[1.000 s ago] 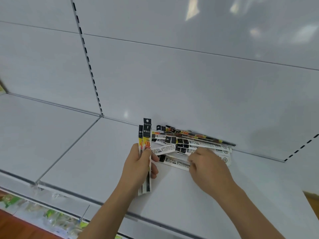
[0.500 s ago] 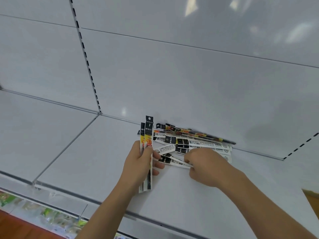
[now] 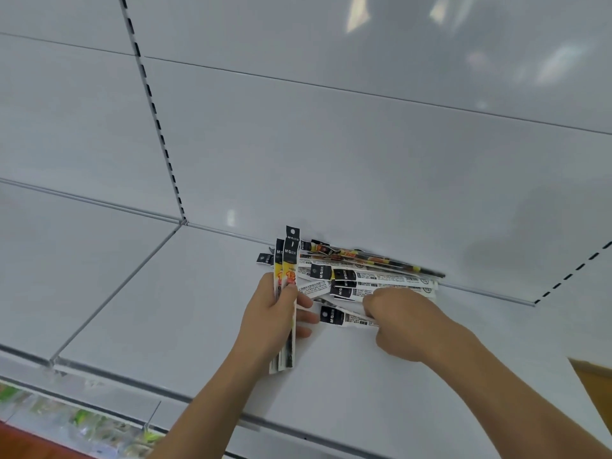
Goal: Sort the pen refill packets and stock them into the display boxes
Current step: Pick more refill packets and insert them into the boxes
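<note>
Two yellow-and-black refill packets (image 3: 287, 293) are held upright in the left hand (image 3: 270, 321), thumb and fingers clamped round them; their black header tabs stand above the hand. One white-and-black packet (image 3: 344, 317) is pinched at its right end by the curled fingers of the right hand (image 3: 402, 321), its black end pointing left just beside the left fingertips. A loose pile of packets (image 3: 367, 274) is spread flat on the white shelf (image 3: 172, 309), at the far edge against the white back panel (image 3: 331, 154); the count cannot be told, as they overlap. A slotted upright (image 3: 152, 104) is seen at far left. A blurred lower shelf of goods (image 3: 76, 422) is seen at near left.
</note>
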Available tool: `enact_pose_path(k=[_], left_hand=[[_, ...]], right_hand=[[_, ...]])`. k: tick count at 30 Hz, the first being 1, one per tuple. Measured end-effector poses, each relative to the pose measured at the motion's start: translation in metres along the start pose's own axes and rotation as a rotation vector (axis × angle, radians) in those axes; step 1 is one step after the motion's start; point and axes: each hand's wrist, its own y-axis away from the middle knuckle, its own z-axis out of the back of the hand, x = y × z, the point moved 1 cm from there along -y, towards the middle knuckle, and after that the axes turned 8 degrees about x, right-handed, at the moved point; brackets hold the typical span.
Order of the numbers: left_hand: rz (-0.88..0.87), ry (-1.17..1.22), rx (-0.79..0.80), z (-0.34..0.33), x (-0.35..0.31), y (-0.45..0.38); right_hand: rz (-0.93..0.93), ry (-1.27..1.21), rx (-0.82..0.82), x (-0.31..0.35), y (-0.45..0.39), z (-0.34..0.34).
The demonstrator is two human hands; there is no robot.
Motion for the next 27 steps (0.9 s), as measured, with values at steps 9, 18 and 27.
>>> enact_pose_path(k=[9, 18, 27], left_hand=[[-0.022, -0.024, 0.09, -0.017, 0.001, 0.003], [-0.018, -0.042, 0.108, -0.016, 0.003, 0.007], [-0.048, -0.024, 0.082, -0.015, 0.002, 0.004]], right_hand=[[-0.151, -0.076, -0.464, -0.046, 0.005, -0.012], [0.057, -0.203, -0.355, -0.067, -0.031, -0.009], [-0.003, -0.42, -0.664, -0.064, -0.011, 0.008]])
